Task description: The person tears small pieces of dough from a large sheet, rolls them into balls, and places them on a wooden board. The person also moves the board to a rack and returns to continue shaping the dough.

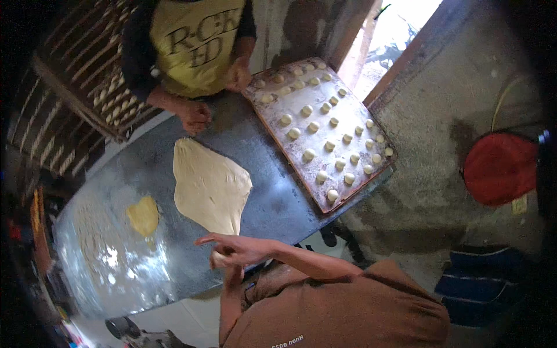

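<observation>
My right hand [249, 248] reaches in from the right at the table's near edge, its index finger stretched out to the left and its other fingers curled. Closely below it, my left hand [232, 271] is closed and partly hidden by the right one. A small pale piece of dough [219, 259] shows between the two hands. Just beyond them a large, flattened sheet of dough [210, 182] lies on the table, its near corner reaching my fingers. Farther left rests a smaller yellowish lump [143, 216], perhaps dough or fat.
A dark, shiny table [267, 200] carries a metal tray [301, 156] with many small dough balls in loose rows. Across the table stands a person in a yellow-fronted shirt [194, 46], both hands near the edge. Slatted racks [64, 98] stand far left, a red round object [500, 169] right.
</observation>
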A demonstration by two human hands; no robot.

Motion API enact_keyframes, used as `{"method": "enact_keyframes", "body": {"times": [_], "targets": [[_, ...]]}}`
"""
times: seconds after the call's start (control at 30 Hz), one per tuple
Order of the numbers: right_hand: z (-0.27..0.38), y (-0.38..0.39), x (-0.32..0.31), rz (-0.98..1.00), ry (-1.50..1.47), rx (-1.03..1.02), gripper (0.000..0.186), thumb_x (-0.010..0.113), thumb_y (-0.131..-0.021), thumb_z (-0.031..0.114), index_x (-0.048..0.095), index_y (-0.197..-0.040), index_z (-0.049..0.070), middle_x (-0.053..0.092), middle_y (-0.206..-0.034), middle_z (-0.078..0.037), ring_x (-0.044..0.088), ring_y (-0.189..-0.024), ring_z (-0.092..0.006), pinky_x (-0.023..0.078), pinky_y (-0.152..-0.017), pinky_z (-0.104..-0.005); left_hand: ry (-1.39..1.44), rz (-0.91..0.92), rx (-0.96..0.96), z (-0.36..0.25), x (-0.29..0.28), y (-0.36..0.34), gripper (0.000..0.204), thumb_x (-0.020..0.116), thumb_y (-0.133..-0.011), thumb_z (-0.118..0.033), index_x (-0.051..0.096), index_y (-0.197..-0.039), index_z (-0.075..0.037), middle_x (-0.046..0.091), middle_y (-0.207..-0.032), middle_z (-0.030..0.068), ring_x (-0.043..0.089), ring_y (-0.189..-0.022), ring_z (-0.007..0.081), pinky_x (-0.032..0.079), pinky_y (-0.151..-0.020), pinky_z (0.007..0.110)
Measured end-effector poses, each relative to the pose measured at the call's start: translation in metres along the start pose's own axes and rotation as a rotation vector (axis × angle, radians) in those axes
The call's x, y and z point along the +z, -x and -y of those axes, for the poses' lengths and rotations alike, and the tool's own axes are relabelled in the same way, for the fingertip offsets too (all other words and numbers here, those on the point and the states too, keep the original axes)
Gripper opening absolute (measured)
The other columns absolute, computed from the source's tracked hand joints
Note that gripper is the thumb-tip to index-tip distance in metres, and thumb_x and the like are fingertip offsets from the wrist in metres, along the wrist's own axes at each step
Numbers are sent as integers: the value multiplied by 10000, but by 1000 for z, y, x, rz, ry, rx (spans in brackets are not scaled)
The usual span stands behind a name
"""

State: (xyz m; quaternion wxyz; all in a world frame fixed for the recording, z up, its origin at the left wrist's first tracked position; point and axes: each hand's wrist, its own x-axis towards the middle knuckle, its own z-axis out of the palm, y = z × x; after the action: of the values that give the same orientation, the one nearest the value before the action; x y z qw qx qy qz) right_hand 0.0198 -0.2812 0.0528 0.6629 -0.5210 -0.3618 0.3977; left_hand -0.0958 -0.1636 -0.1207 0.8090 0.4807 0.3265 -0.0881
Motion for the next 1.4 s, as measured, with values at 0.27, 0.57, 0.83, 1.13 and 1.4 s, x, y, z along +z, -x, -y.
{"method": "enact_keyframes", "body": {"times": [0.27,0.57,0.83,1.13,1.4], "targets": [[-95,-30,15,15,-180,129,484,475,-1043,451,622,-971,-4,634,-913,-109,576,-853,-239,467,-825,-405,-1257,448,434,-161,91,156,240,450,-992,-223,610,-1034,-49,623,-1066,193,574,-1027,403,455,-913,446],[-102,115,-80,-725,1390,119,308,570,-940,253,571,-1166,43,544,-1069,-158,506,-1008,-323,379,-878,-485,-1420,-496,539,-92,-124,-17,359,466,-1013,-161,439,-1272,87,493,-1321,274,418,-1258,474,285,-1094,583],[-131,113,-81,-338,1187,360,335,521,-962,295,586,-1086,-9,547,-1061,-178,516,-979,-317,416,-862,-456,-1245,-459,921,-40,-108,-38,357,544,-1007,-116,374,-1253,80,474,-1173,246,511,-1047,421,439,-930,513],[-146,100,-86,-322,1115,218,272,554,-957,297,574,-973,26,537,-940,-128,537,-904,-279,444,-793,-425,-1287,-285,984,-43,-63,-12,195,566,-958,-28,423,-1082,15,453,-986,186,504,-903,342,453,-835,460],[-127,65,-87,-434,1541,64,232,603,-902,280,551,-928,56,535,-918,-97,561,-911,-245,457,-823,-390,-1224,-479,1054,-32,-47,-33,178,584,-942,-19,429,-1018,25,468,-988,201,504,-897,378,437,-799,491]]}}
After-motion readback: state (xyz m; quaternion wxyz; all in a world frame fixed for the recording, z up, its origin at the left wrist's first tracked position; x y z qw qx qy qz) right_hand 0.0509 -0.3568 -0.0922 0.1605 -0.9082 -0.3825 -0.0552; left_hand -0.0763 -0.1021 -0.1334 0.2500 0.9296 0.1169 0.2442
